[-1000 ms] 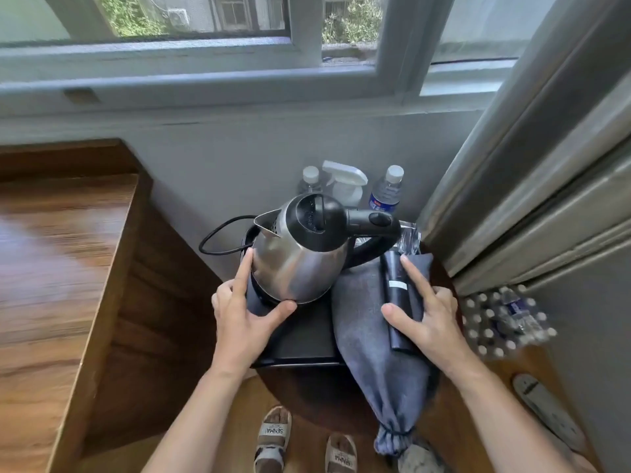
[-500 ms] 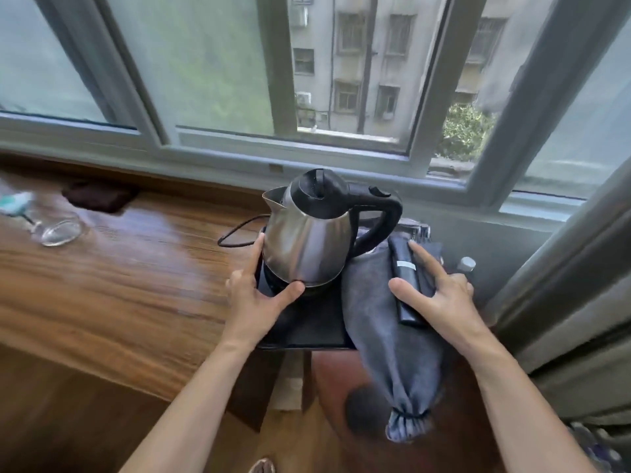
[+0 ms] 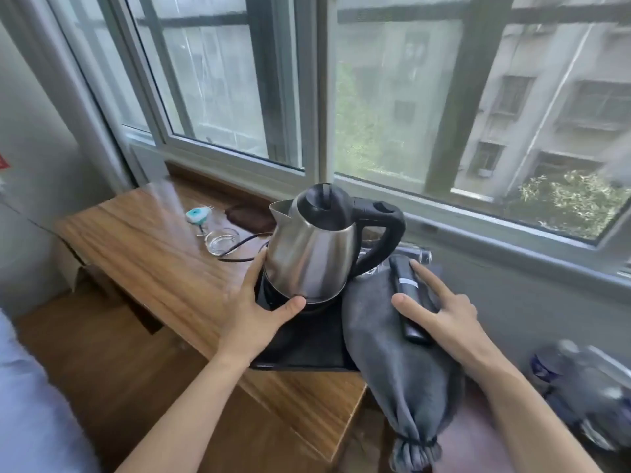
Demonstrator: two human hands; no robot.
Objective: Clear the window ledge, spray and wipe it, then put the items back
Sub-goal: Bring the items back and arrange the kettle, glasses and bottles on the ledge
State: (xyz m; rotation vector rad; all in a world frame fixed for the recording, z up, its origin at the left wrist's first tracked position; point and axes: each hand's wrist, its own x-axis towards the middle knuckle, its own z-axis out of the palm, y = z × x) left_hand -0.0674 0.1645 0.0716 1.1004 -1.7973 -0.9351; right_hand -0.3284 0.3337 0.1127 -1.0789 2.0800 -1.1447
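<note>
A black tray (image 3: 300,349) carries a steel kettle (image 3: 307,254) with a black lid and handle, a grey drawstring bag (image 3: 392,363) and a black remote (image 3: 406,295) lying on the bag. The tray hovers over the right end of the wooden window ledge (image 3: 153,268). My left hand (image 3: 252,315) grips the tray's left edge, thumb on top by the kettle base and index finger along the kettle's side. My right hand (image 3: 444,319) holds the right side through the bag, with thumb and index finger pressing on the remote. Its other fingers are hidden.
Further left on the ledge stand a clear glass (image 3: 221,241), a teal and white plug-in device (image 3: 197,215) and a dark brown cloth (image 3: 249,216) by the window frame. A pack of water bottles (image 3: 580,397) lies low at the right. Pale bedding (image 3: 27,404) fills the lower left.
The tray with kettle, bag and remote has risen from the low round table and moved left over the ledge's right end. Both hands keep the same hold.
</note>
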